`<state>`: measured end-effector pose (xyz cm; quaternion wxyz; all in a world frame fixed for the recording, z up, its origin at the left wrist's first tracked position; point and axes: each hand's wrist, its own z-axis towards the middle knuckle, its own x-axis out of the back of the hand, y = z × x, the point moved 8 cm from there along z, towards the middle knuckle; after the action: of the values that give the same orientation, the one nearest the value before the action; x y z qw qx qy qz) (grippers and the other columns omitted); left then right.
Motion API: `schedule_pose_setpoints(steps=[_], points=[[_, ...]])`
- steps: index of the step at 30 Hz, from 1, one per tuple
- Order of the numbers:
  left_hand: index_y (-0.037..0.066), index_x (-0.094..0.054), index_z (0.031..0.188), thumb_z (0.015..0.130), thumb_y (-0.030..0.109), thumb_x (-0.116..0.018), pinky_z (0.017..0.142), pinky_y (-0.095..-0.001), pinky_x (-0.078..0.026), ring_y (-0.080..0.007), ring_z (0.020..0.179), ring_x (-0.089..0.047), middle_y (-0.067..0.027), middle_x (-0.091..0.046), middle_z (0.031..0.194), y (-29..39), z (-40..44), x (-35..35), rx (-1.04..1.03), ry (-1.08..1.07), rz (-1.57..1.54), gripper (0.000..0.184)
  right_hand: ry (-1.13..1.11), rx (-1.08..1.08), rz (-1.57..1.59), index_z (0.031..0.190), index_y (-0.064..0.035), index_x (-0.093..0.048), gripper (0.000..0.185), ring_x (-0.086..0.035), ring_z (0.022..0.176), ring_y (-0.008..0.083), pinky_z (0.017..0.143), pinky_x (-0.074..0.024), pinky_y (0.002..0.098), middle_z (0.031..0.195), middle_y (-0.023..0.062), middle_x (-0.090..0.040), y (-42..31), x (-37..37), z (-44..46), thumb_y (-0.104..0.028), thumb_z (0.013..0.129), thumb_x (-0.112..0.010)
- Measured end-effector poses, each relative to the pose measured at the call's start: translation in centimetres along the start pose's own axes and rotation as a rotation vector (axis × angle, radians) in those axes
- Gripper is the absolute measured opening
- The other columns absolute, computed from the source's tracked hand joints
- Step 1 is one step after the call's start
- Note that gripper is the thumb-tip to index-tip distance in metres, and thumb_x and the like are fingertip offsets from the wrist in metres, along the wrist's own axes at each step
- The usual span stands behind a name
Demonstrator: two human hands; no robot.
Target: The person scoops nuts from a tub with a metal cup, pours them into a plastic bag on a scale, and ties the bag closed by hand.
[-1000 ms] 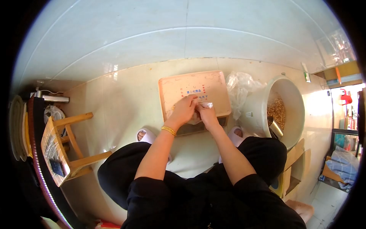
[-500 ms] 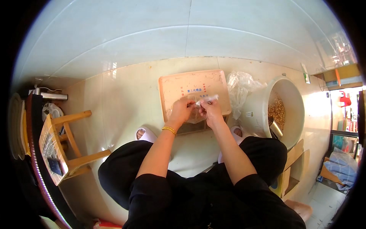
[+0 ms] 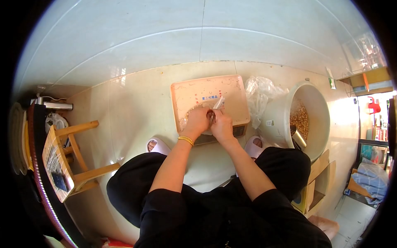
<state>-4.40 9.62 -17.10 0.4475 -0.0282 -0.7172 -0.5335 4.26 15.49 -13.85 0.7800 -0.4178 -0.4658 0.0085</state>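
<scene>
My left hand (image 3: 197, 120) and my right hand (image 3: 222, 126) meet over the lower part of a pinkish, scale-like platform (image 3: 190, 87) printed with blue and red characters. Both are closed on a clear plastic bag (image 3: 220, 102), whose gathered top sticks up past my right fingers. The bag's body hangs partly hidden beneath my left hand, and its contents are hard to make out. A gold bracelet (image 3: 186, 139) circles my left wrist.
A large pale bucket (image 3: 279, 124) lies tilted at the right, holding small tan pieces (image 3: 300, 122) and a metal scoop (image 3: 298, 138). Crumpled clear plastic (image 3: 259, 97) lies beside it. A wooden stool (image 3: 76, 177) with a phone stands left. Cardboard (image 3: 318, 175) leans near my right knee.
My hands have come closer together and rotated around the bag. The bag's gathered top has swung from pointing right to pointing upward; more of its body shows left of my left hand.
</scene>
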Motion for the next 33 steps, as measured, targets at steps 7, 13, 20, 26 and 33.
schedule_pose_setpoints(steps=[7,13,20,26,33], points=[[0.002,-0.059,0.082,0.079,0.004,-0.060,0.067,-0.0403,-0.049,-0.0327,0.075,-0.062,-0.0167,-0.063,0.080,1.1,-0.3,0.9,-0.035,0.035,-0.122,0.003,-0.135,-0.311,0.076,0.081,-0.0005,-0.064,0.014,-0.061,0.073,0.0369,0.066,-0.0483,0.0413,0.078,0.0201,-0.061,3.5,-1.3,0.4,-0.003,0.071,-0.054],[0.001,-0.059,0.086,0.079,0.001,-0.061,0.066,-0.0333,-0.050,-0.0262,0.071,-0.063,-0.0143,-0.064,0.079,0.3,-0.3,1.2,0.062,-0.028,-0.293,0.008,-0.445,-0.885,0.400,0.079,-0.0012,-0.063,0.016,-0.056,0.059,0.0241,0.057,-0.0436,0.0362,0.071,0.0111,-0.059,5.4,-1.7,-1.1,-0.011,0.068,-0.055],[0.001,-0.059,0.086,0.078,0.000,-0.062,0.065,-0.0332,-0.050,-0.0263,0.070,-0.062,-0.0145,-0.064,0.079,0.2,-0.4,1.2,0.038,0.014,-0.254,0.008,-0.663,-0.827,0.576,0.078,-0.0067,-0.054,0.010,-0.044,0.048,0.0136,0.041,-0.0343,0.0286,0.064,0.0038,-0.049,3.0,-2.4,-1.4,-0.012,0.071,-0.058],[0.001,-0.060,0.086,0.077,0.002,-0.062,0.065,-0.0353,-0.050,-0.0292,0.071,-0.063,-0.0163,-0.064,0.080,0.1,-0.7,0.7,0.050,-0.014,-0.210,0.009,-0.495,-0.944,0.671,0.076,-0.0051,-0.049,0.007,-0.048,0.044,0.0158,0.036,-0.0344,0.0287,0.059,0.0070,-0.051,4.4,-2.9,-2.3,0.000,0.072,-0.051],[0.000,-0.059,0.083,0.076,-0.001,-0.056,0.068,-0.0412,-0.049,-0.0356,0.076,-0.061,-0.0185,-0.063,0.078,-0.4,-0.8,1.7,0.062,0.103,0.022,0.008,-0.486,-1.035,0.769,0.079,-0.0070,-0.050,0.013,-0.043,0.041,0.0149,0.035,-0.0315,0.0296,0.057,0.0071,-0.050,4.8,-2.7,-2.4,0.003,0.070,-0.050]])
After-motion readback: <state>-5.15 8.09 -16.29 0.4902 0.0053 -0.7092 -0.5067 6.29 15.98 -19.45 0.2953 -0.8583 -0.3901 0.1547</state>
